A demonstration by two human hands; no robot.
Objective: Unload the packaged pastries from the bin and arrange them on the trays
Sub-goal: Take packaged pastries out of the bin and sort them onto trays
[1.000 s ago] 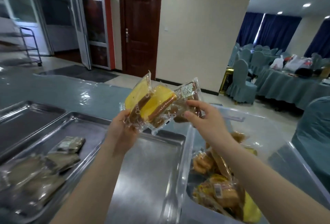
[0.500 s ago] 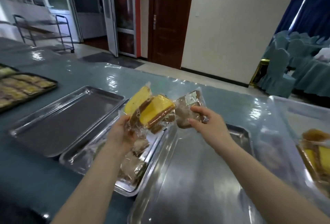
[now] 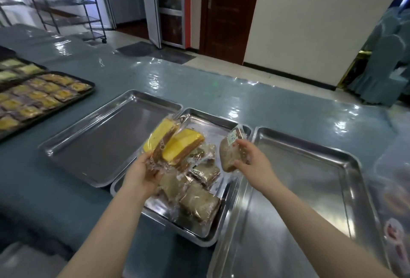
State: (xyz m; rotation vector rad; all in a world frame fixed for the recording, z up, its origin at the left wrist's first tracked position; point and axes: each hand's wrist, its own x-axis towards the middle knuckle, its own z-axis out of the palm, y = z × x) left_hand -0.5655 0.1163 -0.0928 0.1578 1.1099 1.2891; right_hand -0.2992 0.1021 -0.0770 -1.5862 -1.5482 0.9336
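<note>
- The left hand [image 3: 142, 170] grips two yellow cakes [image 3: 170, 142] in clear wrappers by their lower edges, holding them fanned above the middle tray [image 3: 200, 236].
- The right hand [image 3: 250, 160] pinches a single brown pastry [image 3: 230, 153], wrapped and labelled, between thumb and fingers. It hangs over the right edge of the middle tray, not yet set down.
- The two hands are apart, each with its own load; neither touches a tray.
- The middle tray already carries several wrapped brown pastries [image 3: 200, 202] in a loose cluster at its near half. Its far half shows bare metal.
- The left tray [image 3: 99, 144] and the right tray [image 3: 310, 178], just beside the middle one on the tabletop [image 3: 244, 100], hold nothing visible.
- Dark trays [image 3: 44, 93] at far left are filled with rows of wrapped items; these appear complete.
- The bin [image 3: 392, 189] sits at the right edge of view, blurred. Some contents show through its wall, but how many cannot be told.
- Judgement: the work is at an early to middle stage. One steel tray is partly stocked and untidy, two are unused, three pieces are in hand, and the bin seems not yet emptied.
- Remaining, as judged: place the brown piece with its like, start the yellow cakes on a separate tray, then straighten the cluster.
</note>
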